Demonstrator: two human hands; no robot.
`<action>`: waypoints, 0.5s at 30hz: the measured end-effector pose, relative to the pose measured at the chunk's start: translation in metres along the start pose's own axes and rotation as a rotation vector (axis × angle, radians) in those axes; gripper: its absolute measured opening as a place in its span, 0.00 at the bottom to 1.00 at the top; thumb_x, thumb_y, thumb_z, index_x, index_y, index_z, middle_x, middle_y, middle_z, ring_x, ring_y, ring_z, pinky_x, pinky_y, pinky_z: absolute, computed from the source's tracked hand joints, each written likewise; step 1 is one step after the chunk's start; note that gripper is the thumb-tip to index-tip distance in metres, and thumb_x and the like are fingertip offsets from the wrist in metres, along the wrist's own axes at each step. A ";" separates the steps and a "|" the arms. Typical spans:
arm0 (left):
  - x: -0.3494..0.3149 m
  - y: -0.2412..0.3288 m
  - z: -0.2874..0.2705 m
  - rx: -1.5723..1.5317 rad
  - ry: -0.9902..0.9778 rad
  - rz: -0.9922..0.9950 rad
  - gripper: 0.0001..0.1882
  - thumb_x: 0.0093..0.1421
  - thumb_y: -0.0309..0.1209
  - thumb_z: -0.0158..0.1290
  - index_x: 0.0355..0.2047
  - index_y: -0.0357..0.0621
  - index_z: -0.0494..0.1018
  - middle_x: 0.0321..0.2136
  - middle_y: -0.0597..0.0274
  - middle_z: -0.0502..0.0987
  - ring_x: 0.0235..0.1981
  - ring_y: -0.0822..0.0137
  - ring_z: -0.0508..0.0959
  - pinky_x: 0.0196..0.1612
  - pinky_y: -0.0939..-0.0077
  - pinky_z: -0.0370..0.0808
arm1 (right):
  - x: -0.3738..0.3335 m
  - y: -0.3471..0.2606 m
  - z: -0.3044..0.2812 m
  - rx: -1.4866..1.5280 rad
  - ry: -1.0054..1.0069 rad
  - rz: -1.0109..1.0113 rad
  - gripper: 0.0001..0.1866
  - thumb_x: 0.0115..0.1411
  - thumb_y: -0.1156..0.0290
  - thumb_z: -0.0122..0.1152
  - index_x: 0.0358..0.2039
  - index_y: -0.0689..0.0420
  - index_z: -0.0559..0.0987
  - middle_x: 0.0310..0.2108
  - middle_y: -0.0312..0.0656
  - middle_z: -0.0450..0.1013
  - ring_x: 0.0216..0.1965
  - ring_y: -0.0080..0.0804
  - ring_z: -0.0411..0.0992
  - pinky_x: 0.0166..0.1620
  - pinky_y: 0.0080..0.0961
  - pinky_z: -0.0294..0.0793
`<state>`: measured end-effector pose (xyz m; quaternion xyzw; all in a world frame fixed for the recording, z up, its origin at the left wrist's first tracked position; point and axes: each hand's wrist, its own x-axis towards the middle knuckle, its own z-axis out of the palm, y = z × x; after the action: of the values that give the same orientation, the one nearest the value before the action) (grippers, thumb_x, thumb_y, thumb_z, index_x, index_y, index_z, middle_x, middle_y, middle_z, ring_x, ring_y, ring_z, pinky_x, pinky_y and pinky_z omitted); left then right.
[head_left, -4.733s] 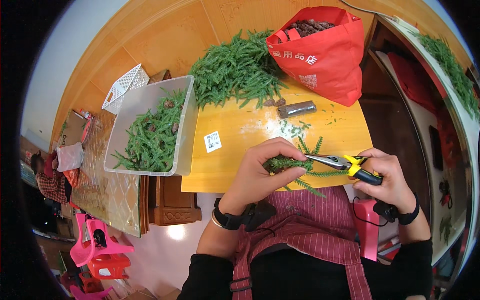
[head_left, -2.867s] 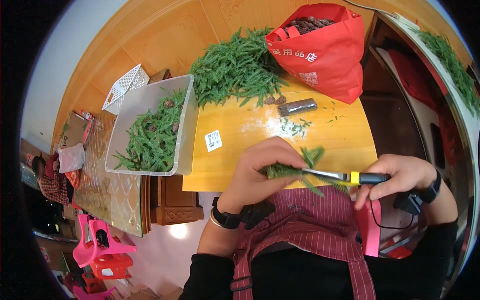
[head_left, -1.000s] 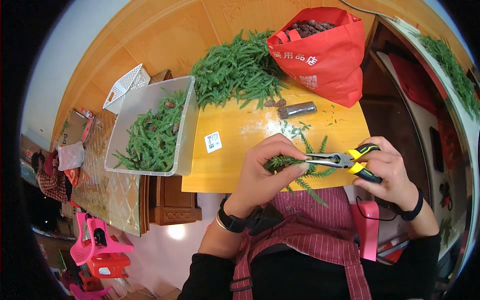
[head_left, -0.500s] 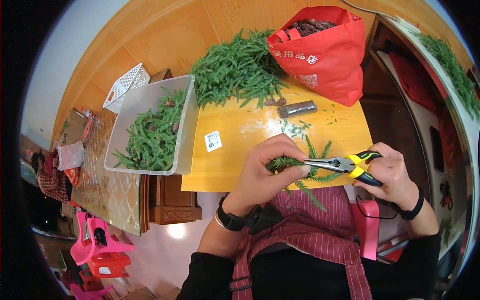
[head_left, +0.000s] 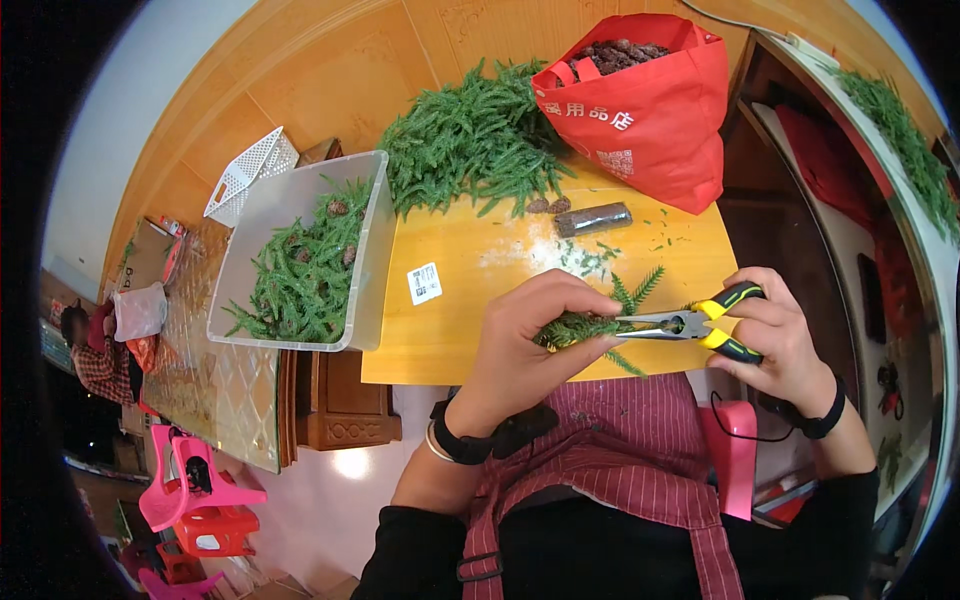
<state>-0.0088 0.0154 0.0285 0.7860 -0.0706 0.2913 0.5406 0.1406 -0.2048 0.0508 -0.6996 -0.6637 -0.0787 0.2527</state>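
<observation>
I see the sprig (head_left: 580,327) above the table's (head_left: 450,345) near edge, pinched between the left hand's (head_left: 530,340) thumb and fingers. The right hand (head_left: 775,330) wraps the handles of the pliers (head_left: 688,325); their jaws stand parted, tips by the left thumb, and I can't tell whether they touch the sprig. Beyond lie two cones (head_left: 561,204), then branches (head_left: 470,135) beside the bag (head_left: 650,125); the tub (head_left: 371,250) is at left.
</observation>
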 end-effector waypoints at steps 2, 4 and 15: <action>-0.001 0.002 -0.001 0.000 -0.001 0.002 0.13 0.41 0.16 0.59 0.30 0.38 0.74 0.27 0.60 0.74 0.30 0.69 0.74 0.33 0.80 0.70 | 0.002 -0.001 0.001 -0.019 0.002 -0.009 0.15 0.38 0.64 0.68 0.24 0.59 0.77 0.31 0.40 0.73 0.41 0.42 0.67 0.43 0.34 0.65; -0.002 0.002 -0.002 0.002 0.000 0.004 0.14 0.41 0.16 0.59 0.30 0.38 0.74 0.27 0.59 0.74 0.30 0.68 0.74 0.33 0.80 0.70 | 0.003 -0.001 0.002 -0.025 0.025 -0.012 0.14 0.38 0.64 0.68 0.23 0.59 0.76 0.30 0.40 0.73 0.40 0.42 0.67 0.43 0.35 0.66; -0.001 -0.001 -0.004 -0.052 -0.068 0.049 0.12 0.40 0.16 0.59 0.28 0.38 0.74 0.28 0.57 0.75 0.32 0.65 0.75 0.35 0.77 0.71 | -0.001 0.008 0.006 0.066 0.011 -0.051 0.17 0.39 0.60 0.68 0.18 0.60 0.74 0.25 0.41 0.72 0.35 0.42 0.67 0.38 0.33 0.68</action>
<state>-0.0103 0.0194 0.0281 0.7791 -0.1158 0.2758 0.5509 0.1468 -0.2026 0.0429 -0.6732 -0.6822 -0.0668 0.2772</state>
